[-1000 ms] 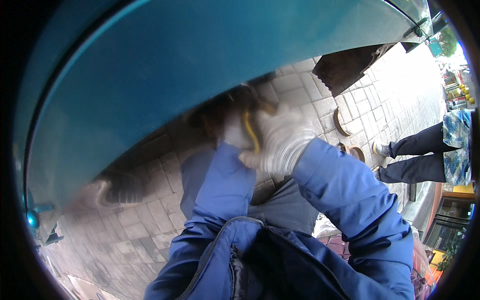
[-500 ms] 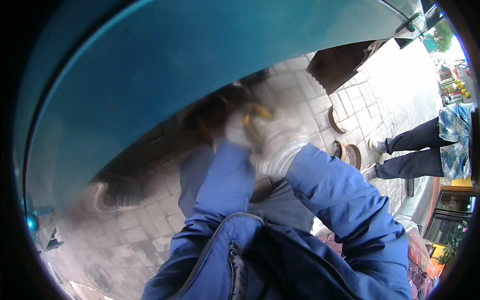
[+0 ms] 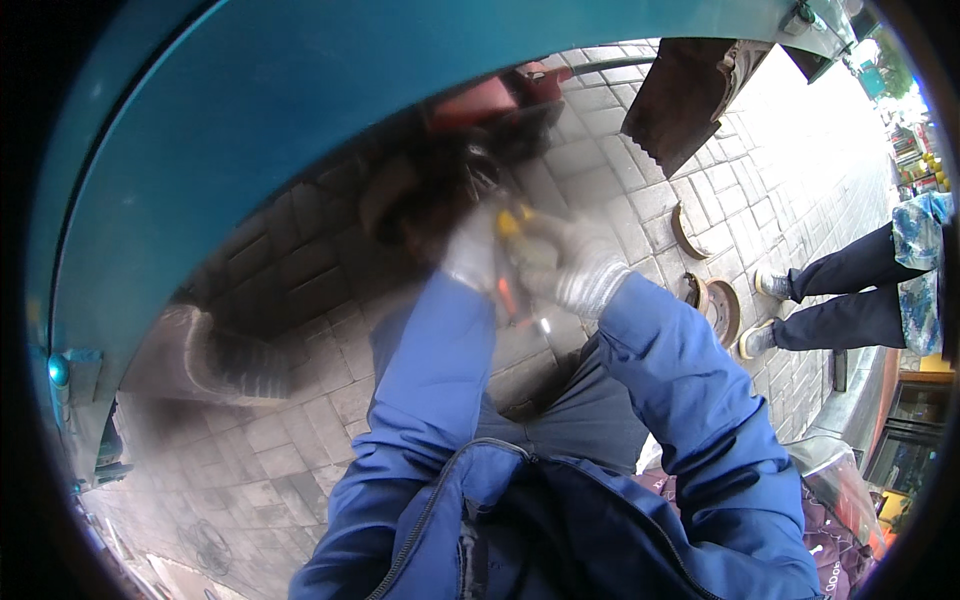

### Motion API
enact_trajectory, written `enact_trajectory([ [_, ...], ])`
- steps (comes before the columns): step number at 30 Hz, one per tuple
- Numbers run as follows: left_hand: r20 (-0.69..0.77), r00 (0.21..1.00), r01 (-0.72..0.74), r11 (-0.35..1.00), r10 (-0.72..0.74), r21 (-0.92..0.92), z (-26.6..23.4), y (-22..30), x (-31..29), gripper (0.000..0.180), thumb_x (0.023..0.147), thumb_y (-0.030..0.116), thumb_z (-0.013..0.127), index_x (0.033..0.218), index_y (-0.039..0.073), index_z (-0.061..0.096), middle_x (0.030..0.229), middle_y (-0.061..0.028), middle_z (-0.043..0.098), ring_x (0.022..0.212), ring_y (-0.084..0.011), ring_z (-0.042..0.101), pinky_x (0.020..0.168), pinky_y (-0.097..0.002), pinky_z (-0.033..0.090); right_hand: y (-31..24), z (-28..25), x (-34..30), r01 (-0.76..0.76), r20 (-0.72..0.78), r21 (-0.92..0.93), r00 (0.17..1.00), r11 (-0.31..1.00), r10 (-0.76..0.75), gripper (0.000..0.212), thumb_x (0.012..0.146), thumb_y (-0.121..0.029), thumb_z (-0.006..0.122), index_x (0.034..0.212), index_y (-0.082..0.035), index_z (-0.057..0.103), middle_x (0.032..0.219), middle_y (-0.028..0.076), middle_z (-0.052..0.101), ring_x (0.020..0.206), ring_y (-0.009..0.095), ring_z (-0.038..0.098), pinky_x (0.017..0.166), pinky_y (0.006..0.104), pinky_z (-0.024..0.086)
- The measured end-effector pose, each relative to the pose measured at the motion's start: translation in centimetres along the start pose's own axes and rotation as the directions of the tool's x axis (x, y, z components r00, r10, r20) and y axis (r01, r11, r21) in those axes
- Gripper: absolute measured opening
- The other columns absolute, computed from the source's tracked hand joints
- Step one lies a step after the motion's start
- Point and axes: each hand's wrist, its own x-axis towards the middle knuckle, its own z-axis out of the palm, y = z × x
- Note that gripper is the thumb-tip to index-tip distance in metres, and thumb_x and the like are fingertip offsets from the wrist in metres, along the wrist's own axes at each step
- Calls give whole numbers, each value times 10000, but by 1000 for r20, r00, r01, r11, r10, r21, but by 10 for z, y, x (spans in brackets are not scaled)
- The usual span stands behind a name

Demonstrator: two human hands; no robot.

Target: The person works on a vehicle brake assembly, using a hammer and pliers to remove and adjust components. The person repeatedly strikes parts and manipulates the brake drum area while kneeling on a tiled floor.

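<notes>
Both my hands wear white knit gloves and work close together below the edge of a teal vehicle panel [image 3: 260,120], blurred by motion. My right hand [image 3: 575,258] is closed round a yellow thing [image 3: 512,220], which looks like part of a tool; its kind is not clear. My left hand [image 3: 470,248] is just beside it, at the dark parts [image 3: 425,205] under the panel, its fingers smeared. Between and below the hands shows a thin orange-red piece [image 3: 507,295].
A red metal piece [image 3: 480,102] lies under the panel. On the paving are a curved brake shoe [image 3: 688,235] and a round brake drum [image 3: 724,312]. A brown metal flap [image 3: 672,105] hangs at the panel's edge. Another person's legs [image 3: 840,295] stand at right.
My view has shifted, so the red metal piece and more of the dark parts show below the panel. My hands stay together; the orange-red piece now shows between them.
</notes>
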Motion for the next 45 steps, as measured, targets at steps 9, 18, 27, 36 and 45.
enact_trajectory([
  [9, -49, 808, -371, 572, 587, 732, -44, 40, -22, 227, 850, 304, 694, 847, 80, 658, 565, -19, 543, 446, -134, 476, 405, -299, 360, 42, 9, -10, -32, -73, 402, 995, 915, 67, 452, 731, -26, 625, 1180, -74, 616, 1054, 149, 654, 885, 183, 628, 748, 302, 527],
  [18, 493, 572, -108, -535, 656, 838, 7, 113, -28, 722, 803, 345, 674, 1438, 138, 400, 1414, -194, 458, 1278, -339, 466, 1065, -405, 380, 29, -12, 22, 110, -105, 366, 991, 924, -77, 527, 706, -78, 690, 1223, -19, 605, 1068, 161, 670, 967, 224, 646, 871, 294, 502],
  [27, 466, 522, -137, -469, 715, 873, -8, 116, 18, 638, 808, 390, 682, 1340, 88, 502, 1330, -190, 538, 1219, -335, 516, 1024, -399, 409, 78, 13, -8, -189, 231, 940, 965, 285, -123, 440, 737, -27, 691, 1155, 50, 576, 901, 149, 645, 703, 234, 660, 673, 388, 598],
  [36, -269, 872, -172, 770, 409, 615, -8, -57, -65, 372, 895, 69, 619, 1246, 0, 515, 727, 15, 577, 594, -75, 506, 549, -239, 468, 116, 27, 6, -196, 219, 975, 925, 106, -311, 587, 667, 13, 661, 1234, 31, 509, 1015, 145, 630, 837, 259, 681, 749, 377, 601],
  [45, -270, 948, 318, 521, -167, 792, -76, -140, -47, 262, 901, 222, 623, 1070, 23, 599, 845, -97, 641, 726, -216, 625, 573, -379, 530, 164, 30, 7, -312, 321, 947, 893, 78, -316, 684, 684, 45, 618, 1336, 64, 415, 1026, 199, 640, 846, 294, 690, 776, 417, 607],
])
